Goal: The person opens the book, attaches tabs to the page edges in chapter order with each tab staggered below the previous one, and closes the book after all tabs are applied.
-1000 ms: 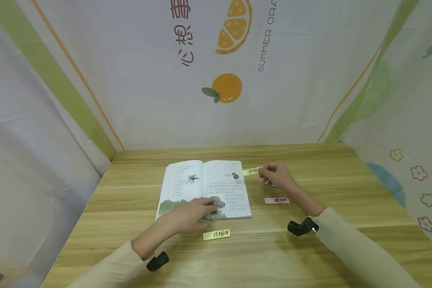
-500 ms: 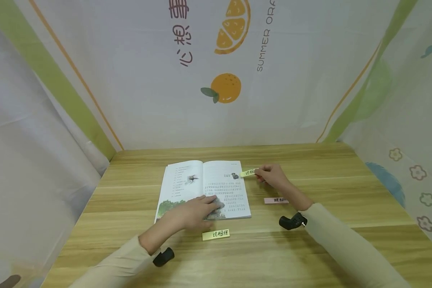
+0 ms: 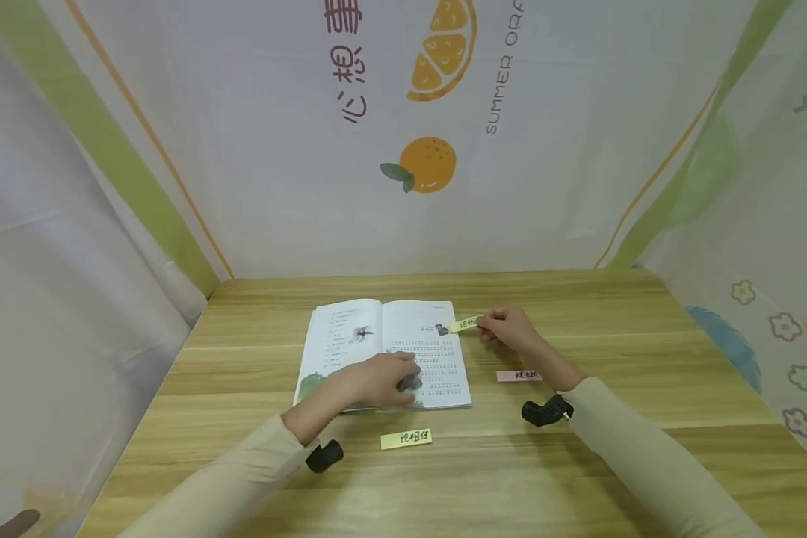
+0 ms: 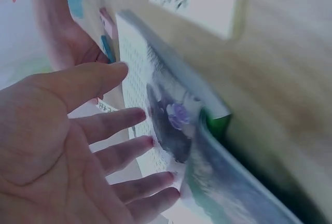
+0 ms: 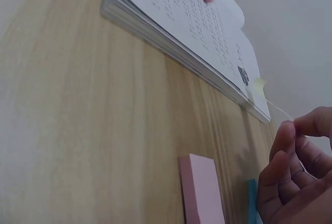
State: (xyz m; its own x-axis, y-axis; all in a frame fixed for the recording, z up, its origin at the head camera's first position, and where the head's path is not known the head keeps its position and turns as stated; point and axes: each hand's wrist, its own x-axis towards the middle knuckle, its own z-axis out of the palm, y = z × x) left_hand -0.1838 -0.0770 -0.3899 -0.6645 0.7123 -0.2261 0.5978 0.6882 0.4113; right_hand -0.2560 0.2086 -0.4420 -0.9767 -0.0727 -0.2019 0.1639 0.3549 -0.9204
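An open book (image 3: 420, 312) lies on the table with print and small pictures on both pages. My right hand (image 3: 514, 329) pinches one end of a yellow sticky note (image 3: 465, 324) with handwriting on it. The note's other end lies over the right page's edge, beside a small picture. Seen in the right wrist view, the note is almost edge-on between thumb and fingertip. Over the lower middle of the book is my left hand (image 3: 385, 379), its fingers spread and nearly straight in the left wrist view. Its fingertips are at the page; firm contact is hard to tell.
A yellow sticky-note pad (image 3: 406, 439) with writing lies in front of the book. To its right is a pink pad (image 3: 518, 376), partly behind my right wrist. A blue pad (image 5: 252, 201) sits beneath the right hand. A printed curtain (image 3: 296, 217) stands behind the table.
My right hand has moved slightly left, bringing the sticky note's free end over the page edge. My left hand has shifted up and right across the book.
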